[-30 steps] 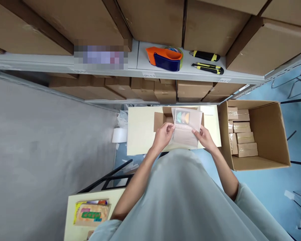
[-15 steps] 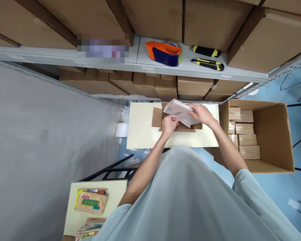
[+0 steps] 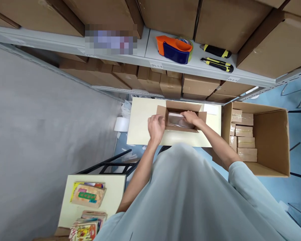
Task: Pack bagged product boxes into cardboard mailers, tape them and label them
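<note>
A small open cardboard box [image 3: 183,105] sits on the cream table with its flaps spread. Inside it lies a flat packet [image 3: 177,119] in whitish, see-through wrapping; what the wrapping covers I cannot make out. My right hand [image 3: 190,117] reaches in over the box's right side, its fingers closed on the packet's upper right part. At the left flap is my left hand [image 3: 156,127], loosely curled with its fingers a little apart and nothing visible in it.
A large carton [image 3: 271,137] with several small taped boxes stands right of the table [image 3: 142,134]. Above, a shelf holds a tape dispenser [image 3: 175,50], two utility knives [image 3: 217,51] and cartons. Booklets [image 3: 89,195] lie on a side table at lower left.
The packet has gone from above the box down into it, with my right hand following. My left hand has come off the packet and moved left to the flap.
</note>
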`<control>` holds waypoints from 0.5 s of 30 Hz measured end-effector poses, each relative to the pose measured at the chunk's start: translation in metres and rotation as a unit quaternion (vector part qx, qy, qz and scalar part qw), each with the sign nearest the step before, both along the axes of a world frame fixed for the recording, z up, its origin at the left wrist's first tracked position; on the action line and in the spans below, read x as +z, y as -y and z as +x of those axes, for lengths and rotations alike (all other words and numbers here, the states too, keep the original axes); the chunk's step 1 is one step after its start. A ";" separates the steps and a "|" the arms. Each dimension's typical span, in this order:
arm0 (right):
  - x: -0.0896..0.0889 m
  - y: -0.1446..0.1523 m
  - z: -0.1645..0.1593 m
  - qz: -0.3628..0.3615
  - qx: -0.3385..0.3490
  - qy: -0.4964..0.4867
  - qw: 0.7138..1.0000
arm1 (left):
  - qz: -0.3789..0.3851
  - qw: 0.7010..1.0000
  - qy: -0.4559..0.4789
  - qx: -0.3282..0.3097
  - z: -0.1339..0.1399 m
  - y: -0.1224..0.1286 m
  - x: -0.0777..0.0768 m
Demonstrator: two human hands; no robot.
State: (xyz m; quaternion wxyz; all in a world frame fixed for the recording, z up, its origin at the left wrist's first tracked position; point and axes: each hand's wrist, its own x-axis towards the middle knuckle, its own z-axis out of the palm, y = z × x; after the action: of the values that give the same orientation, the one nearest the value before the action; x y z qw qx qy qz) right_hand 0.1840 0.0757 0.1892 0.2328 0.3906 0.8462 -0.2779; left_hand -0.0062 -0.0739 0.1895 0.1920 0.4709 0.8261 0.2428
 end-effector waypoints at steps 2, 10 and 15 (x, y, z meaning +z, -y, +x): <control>-0.011 0.004 -0.006 -0.008 -0.005 0.018 1.000 | 0.015 1.000 -0.013 0.024 -0.018 0.007 -0.010; -0.018 0.014 -0.009 0.013 -0.031 0.023 0.999 | -0.005 0.999 0.026 0.023 -0.033 0.014 -0.025; 0.008 0.040 0.049 0.083 -0.125 -0.137 0.979 | 0.021 0.999 0.033 0.005 -0.029 0.013 -0.022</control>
State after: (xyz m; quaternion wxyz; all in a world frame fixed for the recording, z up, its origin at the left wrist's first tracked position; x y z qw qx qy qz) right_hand 0.2333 0.0357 0.1976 0.0450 0.4692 0.8349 -0.2842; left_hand -0.0347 -0.0867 0.1671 0.2081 0.4621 0.8166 0.2763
